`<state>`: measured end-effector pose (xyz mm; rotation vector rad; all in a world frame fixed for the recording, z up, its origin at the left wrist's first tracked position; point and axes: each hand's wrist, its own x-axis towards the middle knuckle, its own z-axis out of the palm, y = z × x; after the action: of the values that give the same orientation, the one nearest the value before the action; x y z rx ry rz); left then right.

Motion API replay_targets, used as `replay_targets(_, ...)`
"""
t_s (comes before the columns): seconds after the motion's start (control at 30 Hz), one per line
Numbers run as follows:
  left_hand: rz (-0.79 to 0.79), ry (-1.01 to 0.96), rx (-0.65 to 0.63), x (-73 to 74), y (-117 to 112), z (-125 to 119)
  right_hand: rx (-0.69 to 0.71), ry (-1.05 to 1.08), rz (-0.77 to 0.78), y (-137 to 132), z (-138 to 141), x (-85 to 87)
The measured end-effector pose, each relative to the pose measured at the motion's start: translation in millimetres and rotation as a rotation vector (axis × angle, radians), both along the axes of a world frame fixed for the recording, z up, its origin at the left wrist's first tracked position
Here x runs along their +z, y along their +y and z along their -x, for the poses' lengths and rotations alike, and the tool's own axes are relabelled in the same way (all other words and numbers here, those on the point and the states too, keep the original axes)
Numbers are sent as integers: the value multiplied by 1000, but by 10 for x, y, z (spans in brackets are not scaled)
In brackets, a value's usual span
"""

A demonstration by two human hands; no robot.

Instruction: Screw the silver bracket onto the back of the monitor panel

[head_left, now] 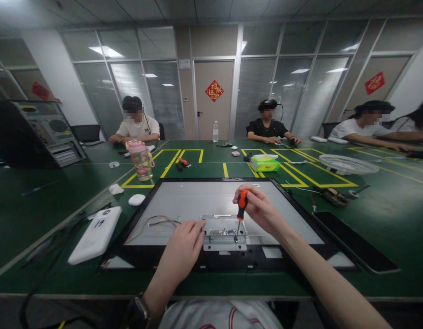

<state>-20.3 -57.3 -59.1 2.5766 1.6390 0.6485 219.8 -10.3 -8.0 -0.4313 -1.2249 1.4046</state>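
Observation:
A large flat display panel point(191, 196) with a black frame lies on the table before me. Near its close edge sits a metal bracket point(211, 247). My right hand point(254, 203) grips an orange and black screwdriver point(242, 204), its shaft pointing down with the tip at the bracket's right side. My left hand point(186, 242) rests over the bracket's left edge, fingers reaching forward together; whether they pinch anything is hidden. Thin coloured wires point(158, 220) run across the panel left of that hand.
A white power bank point(95, 235) marked 14 and a white round object point(136, 199) lie left. On the right are a black phone-like slab point(355, 240) and small parts point(335, 196). Beyond stand a pink-lidded bottle point(141, 162) and a green tissue pack point(265, 163). Several people sit opposite.

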Motion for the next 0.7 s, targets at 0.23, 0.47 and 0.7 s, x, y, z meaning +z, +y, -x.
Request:
replay_targets(0.23, 12, 9, 3, 19, -4, -1, 68, 22, 6, -13, 9, 19)
replay_targets(0.47, -1, 1, 6, 21, -11, -1, 22, 8, -21, 21, -11, -9)
replay_targets(0.7, 3, -31, 13, 9, -11, -2, 53, 14, 32, 15, -15, 18)
